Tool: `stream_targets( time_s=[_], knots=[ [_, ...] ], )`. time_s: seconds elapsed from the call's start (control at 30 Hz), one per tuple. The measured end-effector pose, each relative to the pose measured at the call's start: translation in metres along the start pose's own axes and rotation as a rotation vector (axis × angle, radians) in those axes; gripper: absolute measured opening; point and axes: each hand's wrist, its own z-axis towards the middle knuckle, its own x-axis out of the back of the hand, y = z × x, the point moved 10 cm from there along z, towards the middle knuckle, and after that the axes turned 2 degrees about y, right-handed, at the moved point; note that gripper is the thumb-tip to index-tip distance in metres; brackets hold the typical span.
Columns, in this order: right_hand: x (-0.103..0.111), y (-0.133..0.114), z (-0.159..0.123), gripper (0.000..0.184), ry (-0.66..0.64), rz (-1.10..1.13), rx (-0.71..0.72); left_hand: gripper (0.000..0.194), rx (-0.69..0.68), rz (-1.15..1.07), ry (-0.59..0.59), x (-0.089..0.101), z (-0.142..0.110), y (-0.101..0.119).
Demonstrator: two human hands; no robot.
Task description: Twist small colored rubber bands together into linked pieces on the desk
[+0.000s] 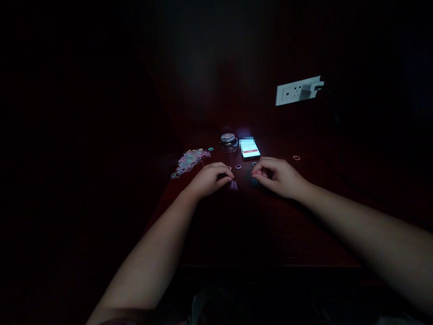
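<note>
The scene is very dark. My left hand (pixel 210 177) rests on a dark wooden table (pixel 270 230) with its fingers curled and pinched on a few small purple elastic bands (pixel 233 184) at the fingertips. My right hand (pixel 277 176) lies a little to the right, fingers curled in a pinch beside a dark small band (pixel 255 182); whether it holds anything is too dim to see. A heap of pastel elastic bands (pixel 191 160) lies just left of my left hand.
A lit phone (pixel 250 149) lies behind the hands, next to a small glass jar with a lid (pixel 228 141). Single loose bands (pixel 238 166) lie between the hands, and another band (pixel 297 157) lies at the right. A white wall socket with a plug (pixel 297 90) sits on the back wall.
</note>
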Motion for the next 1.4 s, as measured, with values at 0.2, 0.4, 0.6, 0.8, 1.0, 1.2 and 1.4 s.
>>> stream_targets(
  time_s=[0.2, 0.4, 0.6, 0.8, 1.0, 1.2, 1.4],
  knots=[
    [0.003, 0.007, -0.001, 0.009, 0.014, 0.009, -0.01, 0.011, 0.034, -0.075, -0.095, -0.014, -0.005, -0.023],
    [0.002, 0.005, 0.0, 0.008, 0.006, -0.003, -0.005, 0.017, 0.059, -0.002, -0.133, -0.024, -0.001, -0.02],
    [0.005, 0.007, 0.0, 0.01, 0.017, -0.015, -0.018, 0.031, 0.07, 0.048, -0.098, -0.017, -0.001, -0.017],
    [0.019, 0.01, 0.002, 0.009, 0.079, -0.057, -0.016, 0.053, 0.035, 0.017, -0.135, -0.019, -0.004, -0.009],
    [0.036, 0.022, 0.003, 0.013, 0.165, -0.116, -0.074, 0.047, 0.034, 0.028, -0.219, -0.035, -0.007, -0.015],
    [0.065, 0.066, 0.002, 0.013, 0.28, -0.187, -0.233, 0.022, 0.021, 0.045, -0.21, -0.037, -0.008, -0.019],
    [0.056, 0.138, -0.015, 0.012, -0.01, -0.241, -0.64, 0.019, 0.002, 0.069, -0.197, -0.034, -0.009, -0.017]
  ],
)
